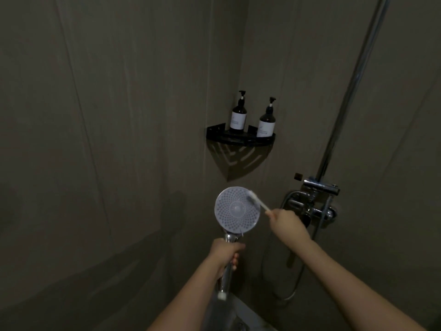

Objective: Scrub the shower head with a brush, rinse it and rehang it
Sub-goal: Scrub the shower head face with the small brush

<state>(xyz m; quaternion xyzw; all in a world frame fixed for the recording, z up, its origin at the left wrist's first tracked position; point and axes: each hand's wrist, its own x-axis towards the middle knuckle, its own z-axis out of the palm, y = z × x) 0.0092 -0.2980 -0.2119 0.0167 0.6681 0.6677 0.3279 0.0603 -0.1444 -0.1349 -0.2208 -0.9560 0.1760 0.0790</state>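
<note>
A round chrome shower head (235,210) with a pale dotted face is held upright in front of me, face toward the camera. My left hand (225,254) grips its chrome handle just below the head. A thin white brush (257,201) is pinched in my right hand (287,223), and its bristle end rests on the upper right edge of the face.
A black corner shelf (239,138) carries two dark pump bottles (238,115) above the shower head. To the right stand the chrome mixer valve (315,206), its riser pipe (346,96) and a looping hose (293,287). Dark tiled walls surround everything.
</note>
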